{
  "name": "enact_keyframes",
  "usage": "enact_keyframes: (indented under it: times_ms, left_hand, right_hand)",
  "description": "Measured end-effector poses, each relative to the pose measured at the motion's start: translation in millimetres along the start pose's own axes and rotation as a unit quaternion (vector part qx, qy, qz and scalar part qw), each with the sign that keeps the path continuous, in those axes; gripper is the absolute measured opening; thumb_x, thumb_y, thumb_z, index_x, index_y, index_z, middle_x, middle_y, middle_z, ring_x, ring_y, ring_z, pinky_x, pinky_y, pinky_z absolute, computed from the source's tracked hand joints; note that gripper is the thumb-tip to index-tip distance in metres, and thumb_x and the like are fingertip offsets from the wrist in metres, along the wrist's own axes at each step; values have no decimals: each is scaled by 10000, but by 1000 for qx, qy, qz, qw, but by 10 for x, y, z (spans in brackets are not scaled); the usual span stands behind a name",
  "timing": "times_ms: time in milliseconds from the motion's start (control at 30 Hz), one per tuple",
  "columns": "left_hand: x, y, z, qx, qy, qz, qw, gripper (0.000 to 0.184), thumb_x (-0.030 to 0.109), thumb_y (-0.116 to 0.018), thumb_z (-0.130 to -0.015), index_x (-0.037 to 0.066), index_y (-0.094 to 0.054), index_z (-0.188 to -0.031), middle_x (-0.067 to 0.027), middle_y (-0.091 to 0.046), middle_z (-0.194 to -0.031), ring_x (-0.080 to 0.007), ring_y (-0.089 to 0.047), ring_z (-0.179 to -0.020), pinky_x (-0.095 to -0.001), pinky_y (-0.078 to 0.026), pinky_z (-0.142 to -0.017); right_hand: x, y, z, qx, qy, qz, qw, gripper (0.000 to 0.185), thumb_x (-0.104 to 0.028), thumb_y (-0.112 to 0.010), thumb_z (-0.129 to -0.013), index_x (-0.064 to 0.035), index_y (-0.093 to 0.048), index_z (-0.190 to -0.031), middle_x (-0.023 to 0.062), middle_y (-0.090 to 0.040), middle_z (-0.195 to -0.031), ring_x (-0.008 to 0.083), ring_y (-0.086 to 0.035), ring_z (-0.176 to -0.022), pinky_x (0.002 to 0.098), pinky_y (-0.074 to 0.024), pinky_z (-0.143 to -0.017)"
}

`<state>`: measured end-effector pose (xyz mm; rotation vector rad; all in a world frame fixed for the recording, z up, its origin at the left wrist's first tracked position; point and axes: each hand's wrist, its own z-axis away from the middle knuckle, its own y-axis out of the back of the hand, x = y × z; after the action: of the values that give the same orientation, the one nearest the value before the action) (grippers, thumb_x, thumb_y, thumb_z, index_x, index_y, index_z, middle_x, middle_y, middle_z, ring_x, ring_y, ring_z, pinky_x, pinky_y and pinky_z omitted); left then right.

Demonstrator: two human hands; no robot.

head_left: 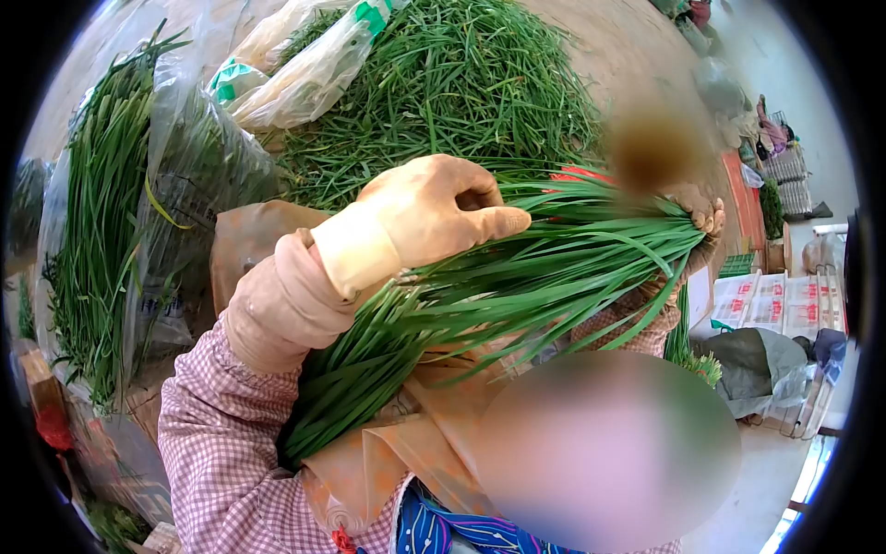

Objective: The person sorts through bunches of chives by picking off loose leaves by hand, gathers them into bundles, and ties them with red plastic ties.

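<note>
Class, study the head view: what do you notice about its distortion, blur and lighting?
Head view: wide-angle distortion, with a curved black border; head view: a blurred oval at the bottom and a soft brown patch near the right hand; head view: left hand and green leaves fairly sharp; head view: soft light, with pale highlights on the plastic bag.

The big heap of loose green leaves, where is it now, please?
In the head view, the heap lies at top centre, just beyond the gloved left hand, mostly right of the green-marked plastic.
</note>
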<state>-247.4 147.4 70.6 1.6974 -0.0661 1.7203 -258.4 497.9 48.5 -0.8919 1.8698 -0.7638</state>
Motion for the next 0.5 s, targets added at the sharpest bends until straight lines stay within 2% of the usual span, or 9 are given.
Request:
enact_keyframes:
  times_ms: [33,67,167,200,300,367,400,433,500]
  left_hand:
    - [-34,-23,-43,-2,-1,-1,1000,345,381,-685,-830,42,-688,-888,-46,-627,-691,-121,-574,-636,-282,-473,-623]
    - [-77,-54,-87,-9,-18,7,1000,310,344,-681,-839,37,-687,-883,-43,-622,-685,-114,-567,-633,-277,-470,-618]
    - [-115,-30,-140,-34,-45,52,997,216,234,-659,-868,18,-668,-862,-7,-579,-656,-78,-518,-612,-247,-438,-572]
    - [-128,10,-149,-66,-37,126,989,196,218,-650,-875,22,-656,-862,11,-555,-656,-62,-489,-608,-229,-412,-556]
    - [-109,50,-124,-95,-49,235,966,159,205,-617,-901,51,-615,-859,53,-482,-656,-33,-411,-589,-193,-335,-520]
    - [-103,37,-104,-13,-81,330,940,156,213,-606,-912,65,-610,-864,52,-474,-651,-37,-398,-576,-193,-317,-510]
    - [-121,15,-108,29,-87,352,932,167,227,-599,-922,72,-608,-860,49,-465,-642,-43,-393,-562,-195,-305,-497]
    - [-191,77,-123,31,-141,409,901,165,234,-609,-917,74,-618,-876,43,-476,-643,-46,-402,-561,-192,-305,-493]
    - [-192,139,-87,191,-93,393,895,161,206,-610,-908,50,-630,-875,30,-493,-636,-64,-417,-554,-206,-319,-503]
  right_hand:
    - [3,183,-21,1,2,1,1000,117,-121,-550,-931,-119,-521,-818,-60,-451,-680,87,-451,-675,281,-405,-752]
    - [38,454,-61,119,56,-94,987,124,-120,-548,-932,-124,-508,-814,-59,-449,-675,89,-450,-672,281,-403,-750]
    - [89,172,-42,-59,-5,-3,998,147,-112,-546,-929,-133,-478,-801,-56,-455,-673,92,-458,-669,281,-401,-746]
    - [221,195,-67,101,51,-107,988,145,-115,-544,-930,-132,-479,-801,-57,-458,-671,91,-462,-664,280,-402,-743]
    - [202,-138,28,-41,-3,-17,999,127,-129,-536,-936,-125,-498,-814,-63,-464,-660,86,-471,-651,272,-402,-730]
    - [240,-181,54,-10,11,34,999,120,-140,-531,-941,-119,-513,-824,-68,-463,-653,76,-465,-642,262,-399,-712]
    - [249,-150,10,-73,-34,-59,995,103,-155,-528,-947,-114,-540,-853,-72,-464,-654,68,-459,-639,256,-398,-700]
    - [249,-137,19,-71,-36,-60,995,103,-155,-528,-947,-114,-540,-853,-72,-464,-654,68,-459,-639,256,-398,-700]
    - [219,-107,30,-93,-1,-51,994,98,-174,-523,-954,-111,-563,-890,-75,-469,-657,66,-455,-639,253,-394,-691]
